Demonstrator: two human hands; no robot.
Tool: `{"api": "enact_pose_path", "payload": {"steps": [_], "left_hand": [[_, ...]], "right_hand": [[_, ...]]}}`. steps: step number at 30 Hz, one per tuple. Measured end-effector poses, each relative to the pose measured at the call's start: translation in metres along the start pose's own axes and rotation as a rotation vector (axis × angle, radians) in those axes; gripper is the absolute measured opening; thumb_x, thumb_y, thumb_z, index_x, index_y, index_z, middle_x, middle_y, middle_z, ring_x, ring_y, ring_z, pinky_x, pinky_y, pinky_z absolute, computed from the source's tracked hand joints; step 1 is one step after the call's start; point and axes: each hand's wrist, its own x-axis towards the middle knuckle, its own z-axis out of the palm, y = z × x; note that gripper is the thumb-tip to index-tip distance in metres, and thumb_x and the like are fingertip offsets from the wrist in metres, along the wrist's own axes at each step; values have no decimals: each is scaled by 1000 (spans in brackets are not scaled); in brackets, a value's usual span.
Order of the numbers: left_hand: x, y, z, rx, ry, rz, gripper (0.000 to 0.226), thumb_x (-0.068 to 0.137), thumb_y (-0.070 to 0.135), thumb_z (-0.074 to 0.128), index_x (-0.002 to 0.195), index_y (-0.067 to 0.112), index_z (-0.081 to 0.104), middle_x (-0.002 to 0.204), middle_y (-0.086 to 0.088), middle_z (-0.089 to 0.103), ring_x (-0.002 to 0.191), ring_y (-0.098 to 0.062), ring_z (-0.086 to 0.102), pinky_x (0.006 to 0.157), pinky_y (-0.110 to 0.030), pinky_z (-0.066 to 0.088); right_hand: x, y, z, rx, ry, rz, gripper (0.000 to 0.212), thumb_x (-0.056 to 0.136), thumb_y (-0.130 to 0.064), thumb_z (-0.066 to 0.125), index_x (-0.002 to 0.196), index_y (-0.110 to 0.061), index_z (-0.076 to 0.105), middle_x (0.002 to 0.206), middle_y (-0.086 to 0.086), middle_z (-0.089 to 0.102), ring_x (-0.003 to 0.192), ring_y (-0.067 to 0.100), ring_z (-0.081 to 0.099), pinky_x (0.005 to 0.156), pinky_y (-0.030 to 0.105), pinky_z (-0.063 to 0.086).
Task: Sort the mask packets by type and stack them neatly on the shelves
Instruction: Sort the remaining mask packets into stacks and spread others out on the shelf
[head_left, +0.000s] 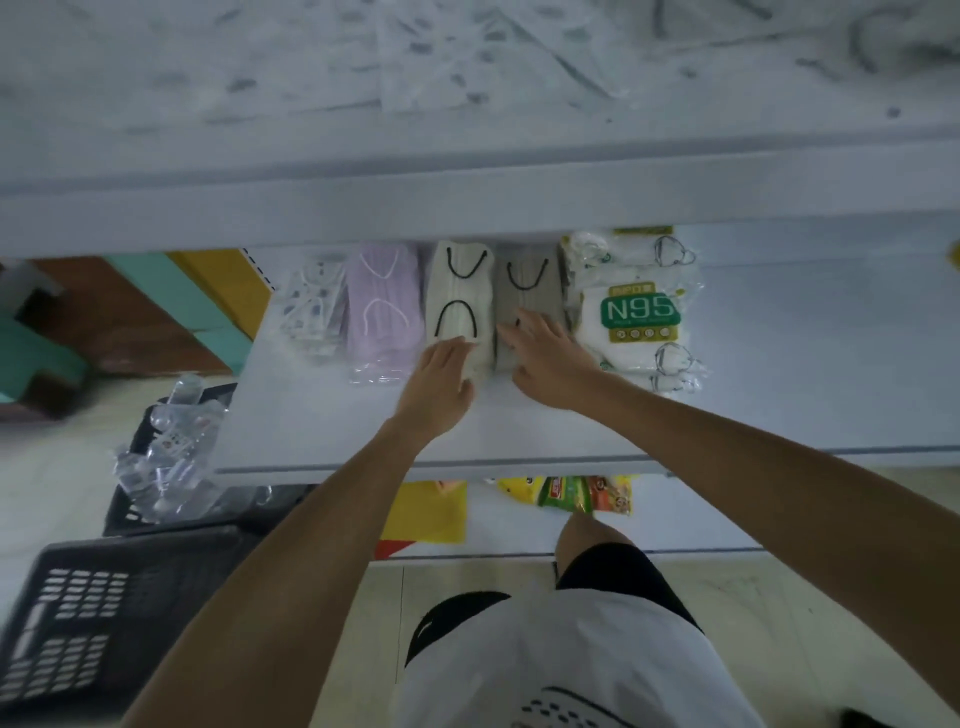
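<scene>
Five kinds of mask packets lie in a row on the white shelf (363, 436). From the left: patterned packets (311, 306), lilac packets (383, 306), cream packets with black ear loops (460, 291), grey packets with black loops (530, 280), and white N95 packets (636, 312). My left hand (441, 384) rests with straight fingers on the near end of the cream stack. My right hand (548, 358) lies flat on the near end of the grey stack, fingers spread.
An upper shelf (467, 208) overhangs the row's far ends. A lower shelf holds yellow and green snack bags (571, 493). At the left, black plastic crates (104, 613) stand on the floor, one holding clear water bottles (166, 452).
</scene>
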Motion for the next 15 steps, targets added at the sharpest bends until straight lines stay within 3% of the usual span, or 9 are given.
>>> {"api": "enact_pose_path", "payload": {"steps": [3,6,9,11,15], "left_hand": [[-32,12,-38,5,-34,127,51,95,14,46,144,6,32,149,-11,33,137,-28,29,110,-31,24],[-67,21,-80,48,-39,313,45,97,23,44,138,5,41,141,-11,45,128,-25,43,101,-26,33],[-100,35,-123,191,79,573,38,88,27,45,113,1,60,108,-12,65,97,-21,58,76,-18,40],[-107,45,-146,282,209,718,36,85,24,48,105,0,65,97,-13,67,89,-19,56,76,-25,40],[-97,84,-197,354,363,891,37,85,17,47,117,6,60,108,-9,67,88,-23,66,69,-28,51]], "right_hand": [[-35,-22,-40,0,41,-193,52,95,-16,41,145,-14,29,154,10,19,141,27,19,111,39,22],[-73,-53,-80,-3,320,-524,41,89,-19,43,126,-7,56,134,13,53,120,27,52,100,39,42],[-102,-87,-116,10,528,-764,34,91,-19,46,117,-6,64,122,10,63,111,18,53,97,28,40],[-111,-107,-144,-13,632,-846,31,92,-15,49,116,-5,64,119,11,64,108,19,56,94,28,43],[-107,-120,-206,-89,784,-834,30,90,-10,50,114,-2,64,115,13,65,104,24,59,89,28,45]]}}
